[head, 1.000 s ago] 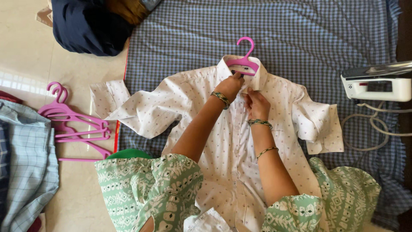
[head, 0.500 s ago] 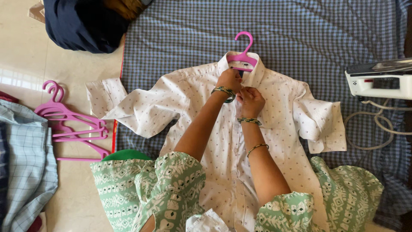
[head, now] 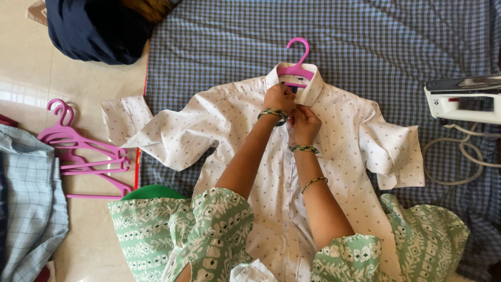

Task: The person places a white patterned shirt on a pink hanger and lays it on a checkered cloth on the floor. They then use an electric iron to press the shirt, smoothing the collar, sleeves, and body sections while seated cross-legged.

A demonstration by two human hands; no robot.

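A white dotted shirt [head: 344,141] lies front up on a blue checked cloth [head: 365,36], with a pink hanger [head: 297,65] inside its collar. My left hand [head: 278,97] and my right hand [head: 303,122] meet just below the collar, both pinching the shirt's front placket close together. Bangles ring both wrists. The fingertips hide the spot they grip. Both sleeves are folded outward at the sides.
A white iron [head: 464,99] stands at the right edge with its cord [head: 459,162] coiled below. Several pink hangers [head: 83,151] lie on the tiled floor at left, beside a pale checked garment [head: 26,198]. A dark blue bundle [head: 99,28] sits top left.
My right hand has moved up to join the left below the collar. The view has drifted slightly.
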